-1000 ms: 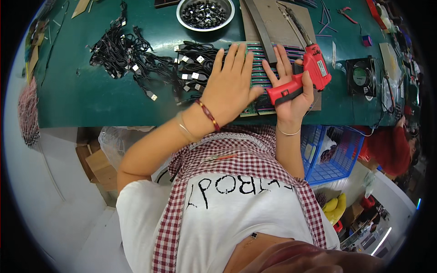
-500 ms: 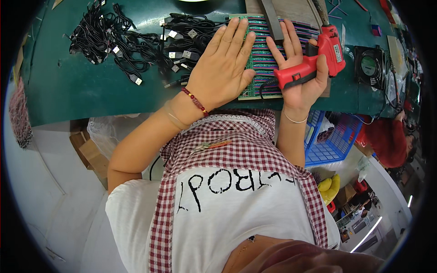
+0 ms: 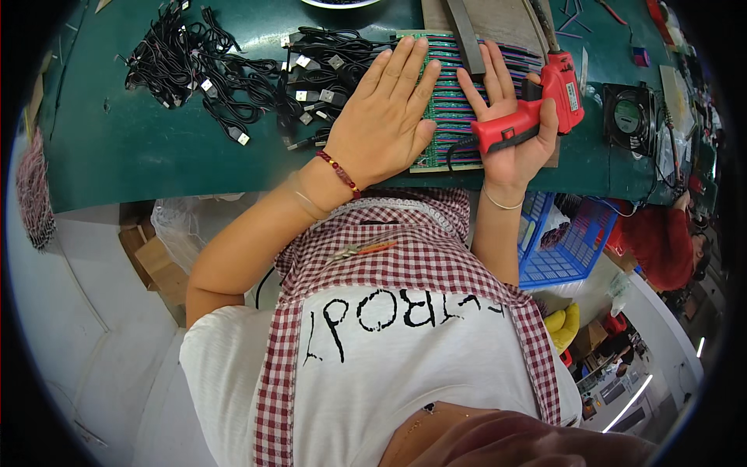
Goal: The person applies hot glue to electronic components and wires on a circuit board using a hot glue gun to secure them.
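I'm pressing left hand (image 3: 389, 117) flat, fingers together, on striped board (image 3: 451, 101); right hand (image 3: 513, 132) is gripping red glue gun (image 3: 533, 117), fingers extended.

Bright, even overhead light; soft shadows; sharp centre; heavy fisheye bending and perhaps slight blur toward the dark rim

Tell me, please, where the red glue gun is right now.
In the head view the red glue gun sits in the right hand, at the right edge of the striped panel on the green table, left of the small black fan.
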Tool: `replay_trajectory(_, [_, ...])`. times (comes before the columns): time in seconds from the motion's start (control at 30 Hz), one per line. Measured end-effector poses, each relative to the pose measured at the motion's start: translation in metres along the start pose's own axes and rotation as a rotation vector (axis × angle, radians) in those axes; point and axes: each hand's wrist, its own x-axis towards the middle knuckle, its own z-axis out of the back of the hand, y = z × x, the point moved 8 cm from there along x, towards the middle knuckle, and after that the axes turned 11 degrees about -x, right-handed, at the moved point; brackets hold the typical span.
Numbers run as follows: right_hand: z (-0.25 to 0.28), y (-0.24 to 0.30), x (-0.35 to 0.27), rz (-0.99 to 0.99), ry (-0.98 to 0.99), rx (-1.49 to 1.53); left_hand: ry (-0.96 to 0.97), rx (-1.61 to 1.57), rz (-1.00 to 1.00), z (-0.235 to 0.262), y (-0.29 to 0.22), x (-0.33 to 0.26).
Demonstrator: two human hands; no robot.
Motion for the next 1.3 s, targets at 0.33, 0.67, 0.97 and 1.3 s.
replay_trajectory(0.33, [-0.005, 0.000, 0.000, 0.003, -0.004, -0.010, -0.008, -0.021, 0.007, 0.011, -0.002, 0.007])
replay_trajectory(0.67, [-0.008, -0.005, -0.007, -0.017, -0.016, 0.057, -0.086, 0.274, 0.006, 0.017, 0.036, 0.028])
replay_trajectory(0.97, [-0.008, -0.006, -0.008, 0.001, -0.013, 0.071, 0.042, 0.044, 0.066, 0.017, 0.053, 0.043])
replay_trajectory(1.3, [-0.006, -0.004, 0.002, 0.017, -0.005, 0.091, 0.273, -0.386, 0.446, 0.007, 0.091, 0.076])
